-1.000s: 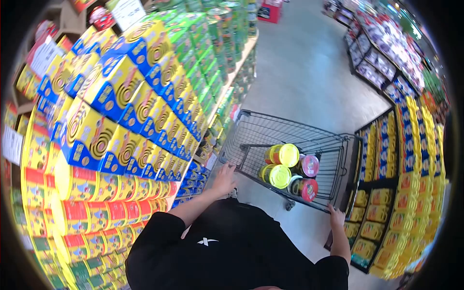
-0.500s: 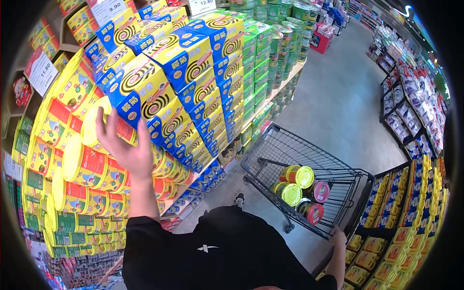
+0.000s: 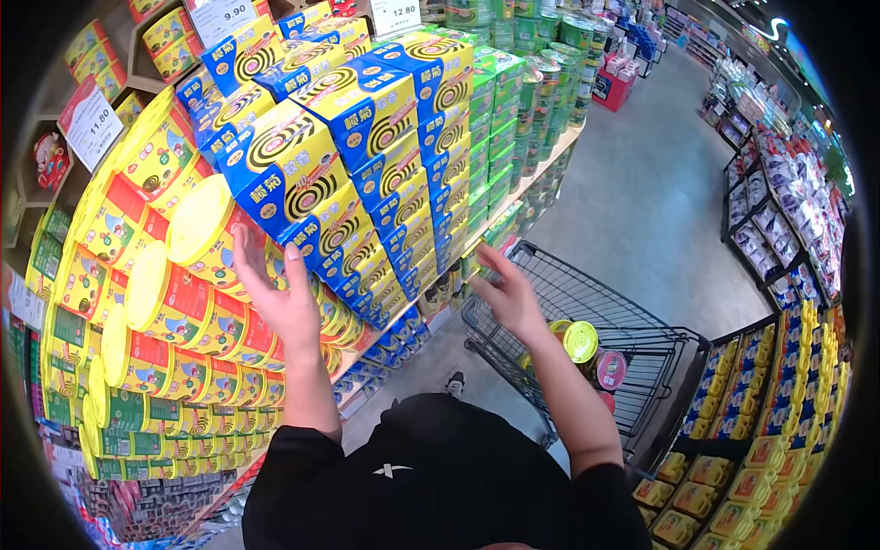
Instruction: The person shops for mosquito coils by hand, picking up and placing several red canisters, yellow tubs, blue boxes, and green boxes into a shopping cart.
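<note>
My left hand (image 3: pixel 282 295) is open, thumb raised and fingers apart. It overlaps the yellow-lidded round tubs (image 3: pixel 198 220), right beside the stacked blue and yellow mosquito coil boxes (image 3: pixel 291 151). Nothing shows in its grasp. My right hand (image 3: pixel 510 301), also open and without anything in it, is stretched forward over the near end of the shopping cart (image 3: pixel 596 286). Inside the cart lie a round container with a yellow lid (image 3: pixel 579 341) and one with a pink lid (image 3: pixel 611 370). My right forearm hides part of the cart's load.
Stacked green boxes (image 3: pixel 502 101) and green cans (image 3: pixel 570 69) continue along the shelf. Price cards (image 3: pixel 92 124) stand above the tubs. To the right, a rack holds yellow jugs (image 3: pixel 710 469). The grey floor (image 3: pixel 632 174) of the aisle runs ahead.
My right hand has left the cart's handle and swung forward and left toward the shelf. My left hand has moved slightly right and lower, beside the boxes. The cart has barely moved.
</note>
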`<state>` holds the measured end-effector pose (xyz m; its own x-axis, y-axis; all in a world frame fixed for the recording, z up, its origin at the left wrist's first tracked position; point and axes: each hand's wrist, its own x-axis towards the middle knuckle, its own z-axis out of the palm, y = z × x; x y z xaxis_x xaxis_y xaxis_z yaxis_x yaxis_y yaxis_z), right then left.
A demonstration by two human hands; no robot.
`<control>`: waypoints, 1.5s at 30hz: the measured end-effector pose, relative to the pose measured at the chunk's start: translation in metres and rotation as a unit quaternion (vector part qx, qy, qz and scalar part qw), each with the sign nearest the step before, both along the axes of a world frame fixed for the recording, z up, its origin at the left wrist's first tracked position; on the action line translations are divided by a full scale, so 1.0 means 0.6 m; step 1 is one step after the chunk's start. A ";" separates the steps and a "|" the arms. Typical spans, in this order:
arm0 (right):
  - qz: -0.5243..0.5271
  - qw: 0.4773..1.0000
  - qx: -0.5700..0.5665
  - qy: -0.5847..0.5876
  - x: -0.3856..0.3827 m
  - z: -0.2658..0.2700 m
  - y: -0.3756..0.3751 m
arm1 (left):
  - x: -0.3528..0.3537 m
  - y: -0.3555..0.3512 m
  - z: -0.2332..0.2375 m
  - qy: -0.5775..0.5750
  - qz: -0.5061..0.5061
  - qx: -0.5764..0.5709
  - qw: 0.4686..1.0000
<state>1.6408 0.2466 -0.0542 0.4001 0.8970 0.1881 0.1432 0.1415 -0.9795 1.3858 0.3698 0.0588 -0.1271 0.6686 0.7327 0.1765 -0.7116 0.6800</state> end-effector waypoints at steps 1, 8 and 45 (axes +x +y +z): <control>0.021 0.997 0.057 -0.046 -0.022 0.020 0.048 | 0.005 0.001 -0.001 -0.002 0.000 -0.003 1.000; 0.114 0.990 0.035 -0.074 -0.111 0.173 0.229 | 0.021 0.018 -0.006 -0.018 -0.023 -0.022 0.999; 0.186 0.903 0.069 0.381 -0.121 0.216 0.129 | -0.001 -0.113 -0.103 -0.162 -0.187 0.003 0.969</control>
<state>1.5679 0.3242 0.0754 0.1367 0.9849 0.1060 -0.6469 0.1698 -0.7434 1.3853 0.3021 -0.0031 -0.1001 0.7076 0.6995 -0.3170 -0.6890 0.6517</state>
